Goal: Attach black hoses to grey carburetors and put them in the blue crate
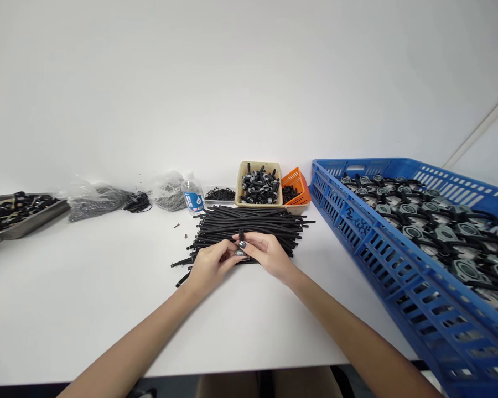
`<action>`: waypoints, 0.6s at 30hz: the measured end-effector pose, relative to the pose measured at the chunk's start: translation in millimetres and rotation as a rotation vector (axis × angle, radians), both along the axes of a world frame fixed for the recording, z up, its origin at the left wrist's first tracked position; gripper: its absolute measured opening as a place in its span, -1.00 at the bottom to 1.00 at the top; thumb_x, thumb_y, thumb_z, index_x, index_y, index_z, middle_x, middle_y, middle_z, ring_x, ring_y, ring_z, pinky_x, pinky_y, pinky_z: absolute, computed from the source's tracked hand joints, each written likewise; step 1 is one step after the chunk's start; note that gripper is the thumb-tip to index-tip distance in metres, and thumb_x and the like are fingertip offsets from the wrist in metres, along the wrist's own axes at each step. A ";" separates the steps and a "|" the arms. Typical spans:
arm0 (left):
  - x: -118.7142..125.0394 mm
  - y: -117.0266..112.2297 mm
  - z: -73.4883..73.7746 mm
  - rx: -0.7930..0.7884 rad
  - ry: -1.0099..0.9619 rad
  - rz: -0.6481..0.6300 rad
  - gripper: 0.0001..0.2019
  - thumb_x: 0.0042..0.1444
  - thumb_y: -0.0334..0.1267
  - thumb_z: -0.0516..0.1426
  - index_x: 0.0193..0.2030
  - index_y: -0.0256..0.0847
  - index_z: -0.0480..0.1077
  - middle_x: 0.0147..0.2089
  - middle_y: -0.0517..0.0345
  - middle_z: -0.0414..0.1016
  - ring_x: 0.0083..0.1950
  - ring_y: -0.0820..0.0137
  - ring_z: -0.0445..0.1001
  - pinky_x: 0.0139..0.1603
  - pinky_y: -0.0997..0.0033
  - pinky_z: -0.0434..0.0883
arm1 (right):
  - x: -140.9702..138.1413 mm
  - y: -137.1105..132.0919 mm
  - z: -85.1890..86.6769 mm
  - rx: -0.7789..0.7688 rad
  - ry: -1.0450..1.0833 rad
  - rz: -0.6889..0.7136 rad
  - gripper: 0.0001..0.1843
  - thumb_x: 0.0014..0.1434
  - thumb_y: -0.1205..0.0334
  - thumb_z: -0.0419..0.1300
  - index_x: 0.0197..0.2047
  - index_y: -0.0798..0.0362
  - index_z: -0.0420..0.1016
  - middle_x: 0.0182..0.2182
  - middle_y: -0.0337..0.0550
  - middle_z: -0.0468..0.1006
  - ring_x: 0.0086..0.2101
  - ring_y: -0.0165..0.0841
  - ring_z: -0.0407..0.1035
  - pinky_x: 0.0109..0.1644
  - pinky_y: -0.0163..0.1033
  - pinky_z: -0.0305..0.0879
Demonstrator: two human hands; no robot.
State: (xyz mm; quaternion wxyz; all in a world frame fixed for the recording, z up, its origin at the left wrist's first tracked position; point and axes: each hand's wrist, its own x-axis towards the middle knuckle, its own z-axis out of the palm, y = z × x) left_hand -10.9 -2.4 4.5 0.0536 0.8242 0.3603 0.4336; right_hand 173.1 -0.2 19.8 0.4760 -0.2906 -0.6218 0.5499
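Observation:
My left hand [209, 264] and my right hand [268, 254] meet over the near edge of a pile of black rubber tubes [249, 226] on the white table [87, 287]. Both hands pinch a small black and grey fitting [241, 243] between their fingertips, with a short black stub sticking up from it. The left fingers curl in from the left, and the right fingers close on it from the right.
A beige bin of black-and-grey fittings [259, 183] and an orange basket [297, 187] stand behind the pile. A large blue crate of grey parts [419, 243] fills the right. A water bottle [193, 196], plastic bags [95, 200] and a metal tray [14, 215] lie left.

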 end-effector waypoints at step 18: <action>2.3 -2.3 5.1 0.089 0.042 -0.032 -0.62 0.28 0.02 0.08 -0.44 -0.20 0.37 -0.58 0.28 0.40 -0.59 0.55 0.26 -0.53 0.56 0.23 | 0.5 -0.4 1.2 -0.007 0.027 -0.010 -0.57 0.09 -0.10 0.31 -0.13 0.06 0.56 -0.25 -0.07 0.64 -0.19 -0.25 0.53 -0.05 -0.14 0.43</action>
